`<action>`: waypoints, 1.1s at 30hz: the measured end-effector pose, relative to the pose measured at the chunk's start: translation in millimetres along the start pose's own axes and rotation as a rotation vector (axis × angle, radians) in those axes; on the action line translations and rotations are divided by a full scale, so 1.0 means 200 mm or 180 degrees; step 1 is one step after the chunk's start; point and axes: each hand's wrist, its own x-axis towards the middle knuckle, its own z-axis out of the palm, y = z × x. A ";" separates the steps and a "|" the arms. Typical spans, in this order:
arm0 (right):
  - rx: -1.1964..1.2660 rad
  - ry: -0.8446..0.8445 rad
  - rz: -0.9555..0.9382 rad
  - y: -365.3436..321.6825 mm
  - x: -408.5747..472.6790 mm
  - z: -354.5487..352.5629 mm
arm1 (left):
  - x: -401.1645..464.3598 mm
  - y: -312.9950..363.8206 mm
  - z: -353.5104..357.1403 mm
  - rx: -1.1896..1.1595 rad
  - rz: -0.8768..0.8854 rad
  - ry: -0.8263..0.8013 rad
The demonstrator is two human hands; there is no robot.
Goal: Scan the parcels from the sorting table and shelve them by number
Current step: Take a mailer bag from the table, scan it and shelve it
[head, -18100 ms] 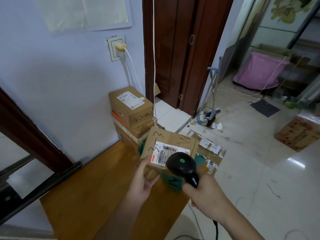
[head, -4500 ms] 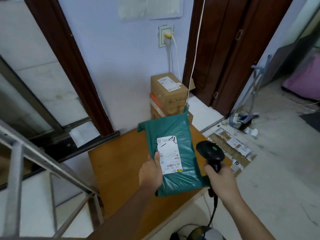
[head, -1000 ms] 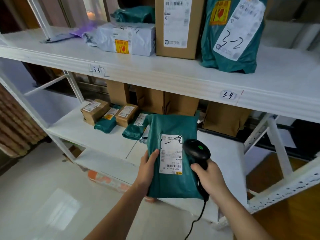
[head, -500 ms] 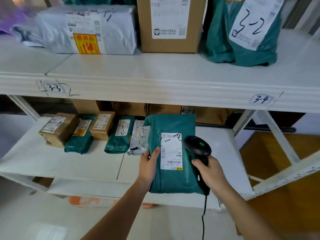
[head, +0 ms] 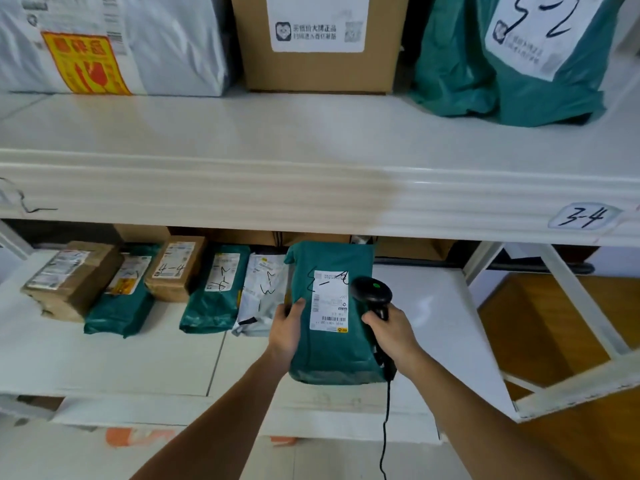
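A green plastic parcel bag (head: 329, 348) with a white barcode label and a handwritten number is held over the lower white shelf (head: 110, 358). My left hand (head: 289, 327) grips its left edge, thumb on the front. My right hand (head: 391, 332) is closed on a black corded barcode scanner (head: 372, 294), whose head sits against the parcel's right side beside the label. The parcel's top end reaches in under the upper shelf (head: 311, 161), next to a row of parcels.
On the lower shelf stand a brown box (head: 69, 278), green bags (head: 214, 289), a small carton (head: 175, 271) and a white bag (head: 261, 289). The upper shelf holds a grey bag (head: 114, 43), a carton (head: 322, 43) and a green bag (head: 512, 60). A "3-4" tag (head: 583, 216) marks its edge.
The view has closed in on the shelves. The green parcel, held in both hands with the scanner, has moved forward to the lower shelf beside the row of parcels.
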 end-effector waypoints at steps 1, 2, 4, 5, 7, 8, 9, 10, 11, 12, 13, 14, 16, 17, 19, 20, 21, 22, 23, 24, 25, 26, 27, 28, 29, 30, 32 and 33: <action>-0.0006 -0.0028 0.0007 0.01 0.05 0.01 | 0.03 0.01 0.01 0.0024 0.0001 -0.0015; -0.0020 -0.0061 -0.0005 0.01 0.10 0.02 | 0.06 0.02 0.01 0.0032 0.0007 -0.0046; -0.0078 -0.0099 -0.0053 0.01 0.18 0.04 | 0.13 0.00 0.02 0.0123 0.0004 -0.0131; -0.0126 -0.0106 -0.0078 0.01 0.21 0.05 | 0.17 -0.02 0.02 0.0203 0.0017 -0.0157; -0.0207 -0.0142 -0.0094 0.00 0.27 0.07 | 0.27 -0.06 0.02 0.0289 0.0060 -0.0172; -0.0228 -0.0159 -0.0090 -0.01 0.29 0.08 | 0.34 -0.09 0.02 0.0378 0.0069 -0.0137; -0.0232 -0.0170 -0.0085 -0.01 0.31 0.09 | 0.40 -0.12 0.02 0.0482 0.0097 -0.0093; -0.0239 -0.0186 -0.0094 -0.02 0.33 0.10 | 0.57 -0.23 0.00 0.0548 0.0081 -0.0007; -0.0248 -0.0206 -0.0106 -0.02 0.35 0.11 | 0.67 -0.29 -0.02 0.0499 0.0081 -0.0002; -0.0255 -0.0227 -0.0118 -0.02 0.37 0.12 | 0.73 -0.31 -0.03 0.0467 0.0037 -0.0038; -0.0256 -0.0257 -0.0137 -0.02 0.39 0.13 | 0.71 -0.29 -0.04 0.0437 0.0032 -0.0102; -0.0251 -0.0301 -0.0159 -0.03 0.41 0.14 | 0.66 -0.25 -0.05 0.0325 0.0110 -0.0146; -0.0234 -0.0346 -0.0191 -0.03 0.43 0.16 | 0.56 -0.17 -0.07 0.0093 0.0243 -0.0215; -0.0240 -0.0354 -0.0208 -0.03 0.43 0.17 | 0.54 -0.17 -0.08 0.0102 0.0244 -0.0248; -0.0255 -0.0324 -0.0238 -0.03 0.41 0.16 | 0.51 -0.17 -0.12 0.0112 0.0182 -0.0257; -0.0260 -0.0303 -0.0280 -0.03 0.39 0.15 | 0.53 -0.19 -0.15 0.0112 0.0169 -0.0240; -0.0237 -0.0286 -0.0318 -0.04 0.36 0.14 | 0.46 -0.13 -0.15 0.0281 0.0193 -0.0185; -0.0199 -0.0267 -0.0360 -0.05 0.33 0.12 | 0.36 -0.05 -0.16 0.0547 0.0289 -0.0106; -0.0159 -0.0242 -0.0407 -0.05 0.30 0.10 | 0.25 0.04 -0.16 0.0954 0.0445 -0.0030; -0.0118 -0.0207 -0.0444 -0.06 0.26 0.08 | 0.18 0.09 -0.17 0.1375 0.0617 0.0025; -0.0030 -0.0186 -0.0475 -0.07 0.22 0.06 | 0.13 0.14 -0.18 0.1855 0.0862 0.0010; 0.0111 -0.0214 -0.0479 -0.08 0.17 0.04 | 0.09 0.17 -0.19 0.2362 0.1081 -0.0094; 0.0280 -0.0292 -0.0445 -0.09 0.12 0.02 | 0.06 0.20 -0.19 0.2868 0.1268 -0.0228; 0.0372 -0.0367 -0.0417 -0.12 0.06 0.00 | 0.04 0.23 -0.19 0.3317 0.1392 -0.0355; 0.0379 -0.0379 -0.0435 -0.14 0.00 -0.02 | 0.01 0.26 -0.19 0.3674 0.1476 -0.0481; 0.0292 -0.0334 -0.0503 -0.16 -0.07 -0.03 | -0.02 0.30 -0.19 0.3945 0.1583 -0.0573; 0.0053 -0.0148 -0.0687 -0.22 -0.20 -0.06 | -0.10 0.36 -0.16 0.4263 0.1822 -0.0734; -0.0060 -0.0033 -0.0781 -0.25 -0.28 -0.09 | -0.15 0.39 -0.15 0.4341 0.1908 -0.0823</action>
